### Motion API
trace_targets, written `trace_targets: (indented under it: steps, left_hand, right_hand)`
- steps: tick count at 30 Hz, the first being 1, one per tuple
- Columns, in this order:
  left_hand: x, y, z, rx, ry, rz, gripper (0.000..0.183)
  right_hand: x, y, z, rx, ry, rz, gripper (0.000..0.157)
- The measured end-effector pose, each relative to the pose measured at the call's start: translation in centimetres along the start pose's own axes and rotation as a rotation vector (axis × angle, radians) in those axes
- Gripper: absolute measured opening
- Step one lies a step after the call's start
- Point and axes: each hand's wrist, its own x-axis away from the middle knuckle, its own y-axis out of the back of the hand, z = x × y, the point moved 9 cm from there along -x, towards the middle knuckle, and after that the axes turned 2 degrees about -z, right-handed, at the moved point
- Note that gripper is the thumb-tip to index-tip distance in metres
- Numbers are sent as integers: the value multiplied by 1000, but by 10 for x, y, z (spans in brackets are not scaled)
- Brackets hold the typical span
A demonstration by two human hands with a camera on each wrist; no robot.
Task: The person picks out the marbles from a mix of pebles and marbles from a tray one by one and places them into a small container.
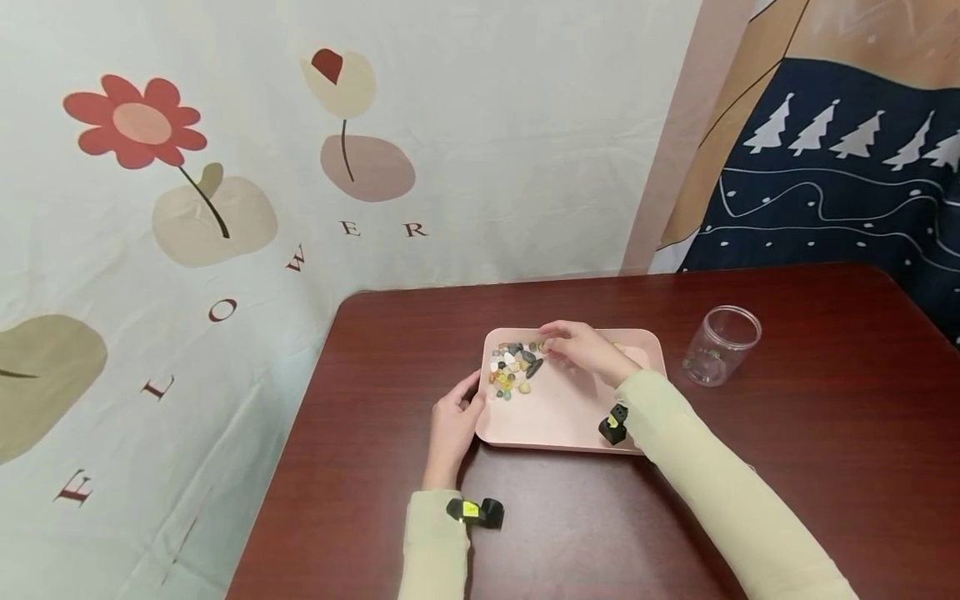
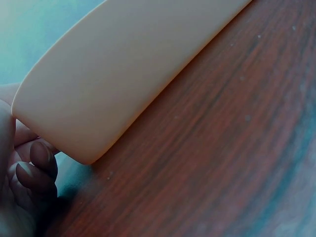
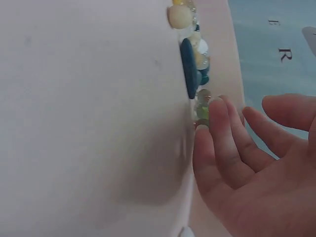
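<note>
I have the left hand (image 1: 452,421) gripping the pink tray (image 1: 566,412) by its left edge, probably to steady it, while the right hand (image 1: 588,348), fingers slightly parted, reaches pebbles (image 1: 514,365) bunched at that end.

A pale printed backdrop (image 1: 517,167) rises behind the reddish-brown table (image 1: 375,383), showing a red flower (image 1: 142,123), a cream tulip (image 1: 352,87) and "FLOWER" lettering (image 1: 297,258); at right, navy fabric (image 1: 862,196) bears white fir trees (image 1: 816,132).
</note>
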Motion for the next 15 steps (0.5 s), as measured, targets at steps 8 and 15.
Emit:
trace_targets:
  steps: [8, 15]
  left_hand:
    - [1, -2, 4, -1, 14, -4, 32]
    - [-2, -1, 1, -15, -1, -3, 33]
  right_hand:
    - [-6, -7, -10, -4, -21, 30, 35]
    - [-11, -7, -14, -12, -25, 23, 34]
